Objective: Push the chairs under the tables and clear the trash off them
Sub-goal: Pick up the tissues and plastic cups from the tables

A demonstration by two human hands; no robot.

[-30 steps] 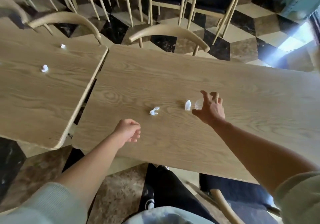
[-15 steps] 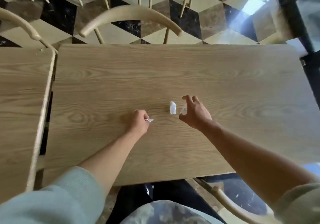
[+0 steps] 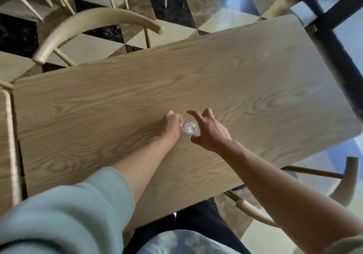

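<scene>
Right hand (image 3: 211, 133) with fingers (image 3: 194, 116) spread cradles a clear plastic cup (image 3: 190, 131) above the counter (image 3: 255, 88). Left hand (image 3: 170, 125) beside it, fingers curled, contents unclear. Best lift gently; thin plastic probably crushes.

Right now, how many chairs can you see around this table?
2. One chair stands at the far side of the table, its curved back above the edge. Another chair is at the near right corner. Others may be hidden.

A pale oak-grained wooden tabletop (image 3: 216, 80) is showing swirling brown grain; at twelve o'clock, a black, tan and cream cube-patterned tiled floor (image 3: 172, 4) is gleaming; at seven o'clock, a mint-green knitted sleeve (image 3: 64, 214) is showing.
</scene>
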